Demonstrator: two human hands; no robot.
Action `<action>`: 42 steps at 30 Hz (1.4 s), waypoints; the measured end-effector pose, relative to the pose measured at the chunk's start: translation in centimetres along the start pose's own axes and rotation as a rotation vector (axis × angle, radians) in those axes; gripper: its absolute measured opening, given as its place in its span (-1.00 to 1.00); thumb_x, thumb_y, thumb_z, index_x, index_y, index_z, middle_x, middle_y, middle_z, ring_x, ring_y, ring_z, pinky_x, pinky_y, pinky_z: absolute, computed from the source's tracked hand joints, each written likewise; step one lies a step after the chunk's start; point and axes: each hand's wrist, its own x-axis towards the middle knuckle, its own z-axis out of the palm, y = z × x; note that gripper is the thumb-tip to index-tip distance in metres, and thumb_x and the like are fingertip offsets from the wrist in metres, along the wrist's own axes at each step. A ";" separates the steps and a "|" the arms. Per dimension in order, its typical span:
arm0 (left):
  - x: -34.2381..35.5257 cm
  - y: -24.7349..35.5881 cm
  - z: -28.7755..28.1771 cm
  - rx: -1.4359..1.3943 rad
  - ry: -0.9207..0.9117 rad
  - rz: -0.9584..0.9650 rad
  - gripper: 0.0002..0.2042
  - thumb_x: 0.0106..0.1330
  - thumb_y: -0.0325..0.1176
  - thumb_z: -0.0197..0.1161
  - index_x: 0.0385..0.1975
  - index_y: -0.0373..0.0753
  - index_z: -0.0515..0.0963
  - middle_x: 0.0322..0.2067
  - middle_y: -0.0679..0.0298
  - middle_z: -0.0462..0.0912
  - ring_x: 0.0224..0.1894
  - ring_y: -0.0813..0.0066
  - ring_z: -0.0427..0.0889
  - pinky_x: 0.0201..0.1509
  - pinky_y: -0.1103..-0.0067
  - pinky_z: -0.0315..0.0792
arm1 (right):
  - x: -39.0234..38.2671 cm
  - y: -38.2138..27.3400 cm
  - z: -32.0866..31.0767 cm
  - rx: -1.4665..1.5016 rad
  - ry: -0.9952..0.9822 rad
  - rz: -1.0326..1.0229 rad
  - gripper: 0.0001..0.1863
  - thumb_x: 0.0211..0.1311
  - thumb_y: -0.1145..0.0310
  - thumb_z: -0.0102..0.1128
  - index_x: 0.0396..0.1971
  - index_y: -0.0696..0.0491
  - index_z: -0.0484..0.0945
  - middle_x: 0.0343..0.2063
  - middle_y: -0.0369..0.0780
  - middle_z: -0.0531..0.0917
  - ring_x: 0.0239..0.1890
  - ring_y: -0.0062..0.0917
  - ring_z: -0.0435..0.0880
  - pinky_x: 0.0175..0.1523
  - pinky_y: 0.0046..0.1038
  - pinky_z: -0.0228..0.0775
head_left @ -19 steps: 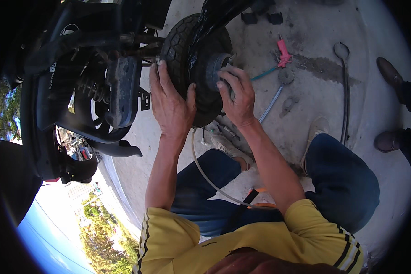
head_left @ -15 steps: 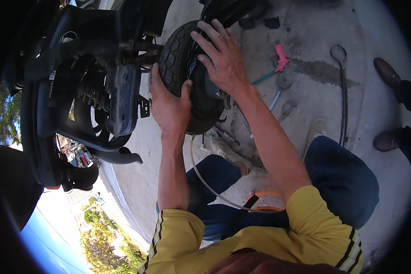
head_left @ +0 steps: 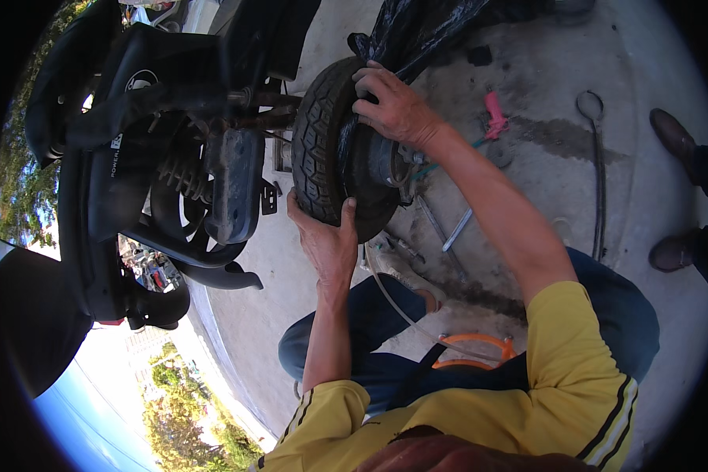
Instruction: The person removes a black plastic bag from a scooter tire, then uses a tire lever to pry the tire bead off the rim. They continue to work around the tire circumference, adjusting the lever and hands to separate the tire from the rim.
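Observation:
A small wheel with a chunky black tire (head_left: 316,149) stands upright beside a dark motor scooter (head_left: 212,173). My left hand (head_left: 328,245) grips the tire's near end, thumb on the right sidewall and fingers round the left side. On the far right edge of the tire, my right hand (head_left: 397,108) is closed with curled fingers, pinching black plastic sheet (head_left: 409,35). The sheet trails away beyond the tire, and a strip of it lies along the sidewall. My right fingertips are partly hidden. The metal hub (head_left: 384,161) shows just below that hand.
On the concrete to the right lie a pink-handled air gun (head_left: 493,114), a metal bar (head_left: 458,230) and a long looped rod (head_left: 594,157). A pale hose (head_left: 389,299) runs down from the wheel. An orange ring-shaped frame (head_left: 480,346) sits between my legs. Another person's shoes (head_left: 672,250) stand far right.
My right hand has gone from spread fingers on the tire to a curled grip on the plastic. My left hand sits lower on the tire. The view has shifted, and more plastic shows.

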 end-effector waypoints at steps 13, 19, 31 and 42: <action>4.6 3.1 1.5 0.185 0.260 0.261 -0.24 0.24 -0.06 0.56 0.36 -0.24 0.37 0.11 -0.06 0.64 0.00 -0.17 0.75 -0.03 0.12 0.66 | 5.2 3.3 -3.8 -0.127 -0.485 -0.357 -0.72 0.19 0.41 0.36 -0.11 0.05 0.55 -0.37 -0.24 0.65 -0.17 -0.25 0.75 -0.18 -0.22 0.65; 3.5 2.1 1.9 0.120 0.331 0.228 -0.26 0.26 -0.10 0.54 0.36 -0.27 0.37 0.13 -0.06 0.64 0.03 -0.19 0.73 -0.02 0.13 0.65 | 7.3 1.6 -3.8 -0.027 -0.657 -0.097 -0.76 0.25 0.41 0.28 -0.10 0.08 0.55 -0.36 -0.13 0.73 -0.14 -0.14 0.76 -0.15 -0.12 0.61; 1.7 0.6 3.6 0.075 0.417 0.179 -0.23 0.23 -0.17 0.57 0.38 -0.33 0.36 0.14 -0.08 0.64 0.10 -0.17 0.70 0.07 0.15 0.61 | 8.7 0.8 -6.2 0.379 -0.825 0.338 -0.49 0.17 0.01 0.47 -0.10 0.16 0.72 -0.22 0.01 0.78 -0.12 0.00 0.74 0.04 -0.07 0.54; 0.7 0.9 1.6 0.002 0.250 0.034 -0.03 0.23 -0.02 0.60 0.50 -0.34 0.16 0.27 -0.29 0.50 0.33 -0.24 0.53 0.37 0.14 0.42 | 4.6 0.1 -1.2 0.014 -0.164 -0.112 -0.65 0.17 0.05 0.48 -0.33 -0.02 0.56 -0.48 -0.28 0.68 -0.40 -0.33 0.79 -0.32 -0.29 0.64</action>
